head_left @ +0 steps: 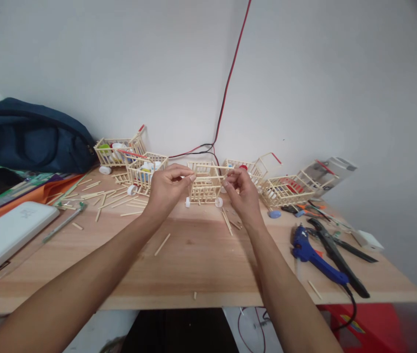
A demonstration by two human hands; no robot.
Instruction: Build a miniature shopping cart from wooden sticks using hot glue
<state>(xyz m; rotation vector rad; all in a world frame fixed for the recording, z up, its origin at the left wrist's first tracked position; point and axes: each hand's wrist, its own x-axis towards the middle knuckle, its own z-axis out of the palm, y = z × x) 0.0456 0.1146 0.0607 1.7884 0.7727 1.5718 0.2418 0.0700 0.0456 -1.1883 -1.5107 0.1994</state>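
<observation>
A small cart of thin wooden sticks [204, 191] with white wheels stands at the middle of the table, its front between my hands. My left hand [171, 186] is pinched at the cart's upper left, fingertips closed on a thin stick part. At its upper right, my right hand [243, 189] has thumb and fingers closed on the other end of the same part. The exact joint under the fingertips is too small to make out. Similar stick carts stand to both sides, one at the left [145, 171] and one at the right [285, 190].
Loose sticks [109, 198] lie at left, near a white power bank [13, 238] and a dark blue bag [32, 137]. At right are a blue glue gun [315, 255], black-handled pliers [341, 260] and a white block [368, 240]. A red-black cable [226, 83] hangs down the wall.
</observation>
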